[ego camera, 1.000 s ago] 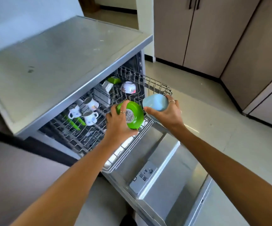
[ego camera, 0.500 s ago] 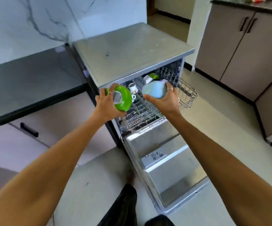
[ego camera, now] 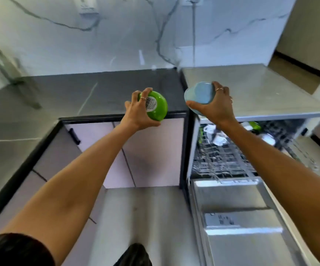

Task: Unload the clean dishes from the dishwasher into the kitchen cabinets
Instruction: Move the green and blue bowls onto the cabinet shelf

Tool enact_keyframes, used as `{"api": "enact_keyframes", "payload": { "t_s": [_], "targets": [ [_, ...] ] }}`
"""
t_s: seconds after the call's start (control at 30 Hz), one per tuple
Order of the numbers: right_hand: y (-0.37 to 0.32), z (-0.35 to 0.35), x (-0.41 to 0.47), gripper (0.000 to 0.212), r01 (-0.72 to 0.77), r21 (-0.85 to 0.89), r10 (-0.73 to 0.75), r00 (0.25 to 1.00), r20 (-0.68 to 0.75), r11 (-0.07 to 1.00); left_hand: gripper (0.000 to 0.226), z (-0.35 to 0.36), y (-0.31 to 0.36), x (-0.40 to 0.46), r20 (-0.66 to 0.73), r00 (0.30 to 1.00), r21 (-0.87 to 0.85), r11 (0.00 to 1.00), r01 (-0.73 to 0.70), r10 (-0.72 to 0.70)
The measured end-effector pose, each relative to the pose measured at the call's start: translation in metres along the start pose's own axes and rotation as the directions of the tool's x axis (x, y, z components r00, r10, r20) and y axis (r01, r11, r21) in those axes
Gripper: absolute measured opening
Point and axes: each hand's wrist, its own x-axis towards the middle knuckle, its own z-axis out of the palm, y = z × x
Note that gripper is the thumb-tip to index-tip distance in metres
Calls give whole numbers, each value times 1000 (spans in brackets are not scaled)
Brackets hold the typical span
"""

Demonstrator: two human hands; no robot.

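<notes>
Left hand [ego camera: 139, 114] gripping green bowl [ego camera: 158, 108], right hand [ego camera: 215, 108] gripping blue bowl [ego camera: 198, 94], dark counter [ego camera: 68, 96] behind, open dishwasher [ego camera: 251, 217] right

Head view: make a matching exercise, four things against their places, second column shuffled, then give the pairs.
Things:
1. green bowl
2. blue bowl
3. white cups
4. dishwasher door

Places:
A. in the dishwasher rack
B. in the left hand
C. folded down, open
D. in the right hand

Pairs: 1-B, 2-D, 3-A, 4-C
</notes>
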Motion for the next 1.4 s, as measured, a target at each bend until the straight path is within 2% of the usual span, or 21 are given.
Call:
{"api": "enact_keyframes", "payload": {
  "t_s": [0.33,0.67,0.87,1.0,1.17,1.4],
  "targets": [
    [-132,121,70,98,159,104,-162,987,19,982,113,-117,-123,57,-157,986,41,997,62,-54],
    [-255,182,173,103,274,166,-257,959,-117,947,116,-236,-192,168,-325,945,40,999,1,12],
    [-310,171,226,104,378,201,-319,908,-271,904,113,-300,-179,234,-446,885,-64,982,-177,131],
    [-335,153,258,105,409,153,-341,877,-338,900,112,-327,-154,270,-494,848,-76,963,-259,190],
    [-358,128,304,103,442,111,-364,836,-411,890,124,-353,-120,316,-504,827,-62,945,-322,249],
    [-372,89,392,103,442,18,-373,776,-509,897,124,-388,-63,396,-502,798,4,924,-383,334]
  ]
}}
